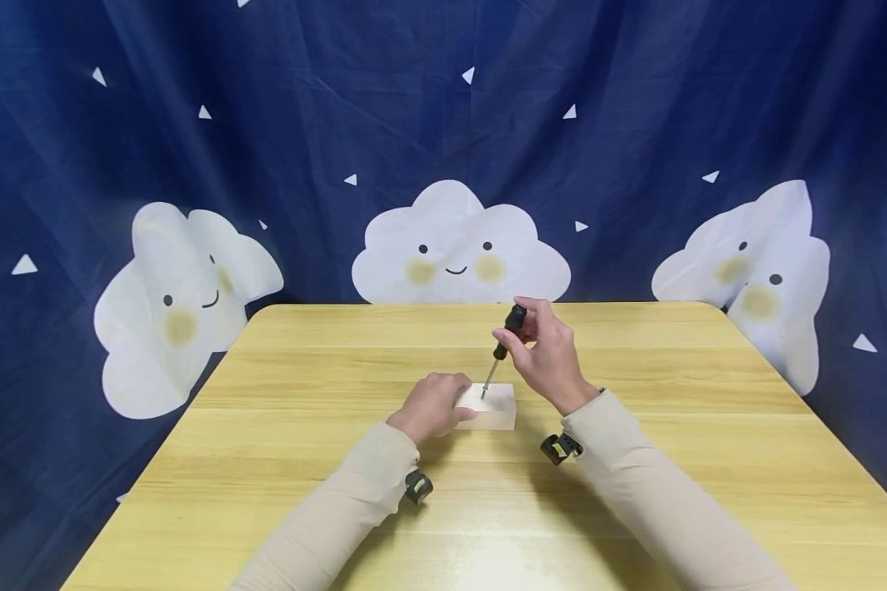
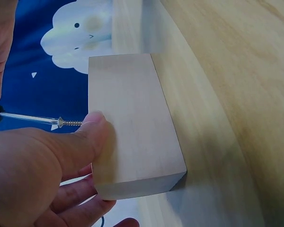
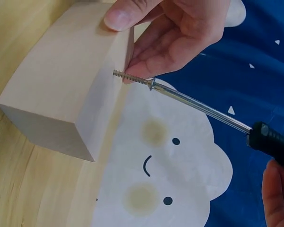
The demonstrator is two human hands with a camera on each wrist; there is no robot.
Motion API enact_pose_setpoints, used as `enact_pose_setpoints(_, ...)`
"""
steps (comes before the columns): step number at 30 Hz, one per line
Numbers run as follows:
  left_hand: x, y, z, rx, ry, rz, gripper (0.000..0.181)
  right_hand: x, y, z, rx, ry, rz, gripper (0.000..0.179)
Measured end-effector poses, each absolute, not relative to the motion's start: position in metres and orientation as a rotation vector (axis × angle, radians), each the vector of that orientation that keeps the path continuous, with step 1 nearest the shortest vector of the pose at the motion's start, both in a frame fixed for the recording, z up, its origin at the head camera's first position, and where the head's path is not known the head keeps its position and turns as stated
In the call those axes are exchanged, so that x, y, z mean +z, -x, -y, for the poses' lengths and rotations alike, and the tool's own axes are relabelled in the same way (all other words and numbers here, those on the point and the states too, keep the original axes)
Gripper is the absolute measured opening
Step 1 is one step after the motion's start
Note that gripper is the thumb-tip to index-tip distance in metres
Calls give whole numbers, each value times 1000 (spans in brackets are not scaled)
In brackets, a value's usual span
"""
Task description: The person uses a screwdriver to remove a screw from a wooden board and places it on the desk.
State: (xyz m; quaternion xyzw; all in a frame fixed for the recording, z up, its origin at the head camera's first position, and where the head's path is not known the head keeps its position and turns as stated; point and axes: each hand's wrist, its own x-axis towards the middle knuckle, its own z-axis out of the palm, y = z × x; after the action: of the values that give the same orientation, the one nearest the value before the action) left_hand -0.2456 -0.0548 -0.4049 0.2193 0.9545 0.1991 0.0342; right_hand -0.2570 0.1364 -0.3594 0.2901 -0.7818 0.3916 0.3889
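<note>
A pale wooden block (image 1: pixel 495 419) lies on the table, and my left hand (image 1: pixel 430 405) grips its left end. In the left wrist view, the thumb presses the block's near side while other fingers reach round behind. My right hand (image 1: pixel 549 355) holds a screwdriver (image 3: pixel 201 105) by its black handle, thumb and fingers around it. The metal shaft slants down to the left, its tip at the head of a screw (image 3: pixel 132 77). That screw stands at the block's top face, with most of its thread showing above the wood.
The light wood-grain table (image 1: pixel 303 369) spreads around both hands. Behind it hangs a dark blue curtain (image 1: pixel 288 107) printed with white clouds and small triangles. A small black device is strapped to each wrist, over beige sleeves (image 1: pixel 658 476).
</note>
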Motion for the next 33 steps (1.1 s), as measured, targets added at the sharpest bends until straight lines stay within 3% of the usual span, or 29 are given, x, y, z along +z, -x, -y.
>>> enact_pose_setpoints(33,-405,246,54,610,-670,-2938,48,-358,257,-135,1143,-773,1984,45)
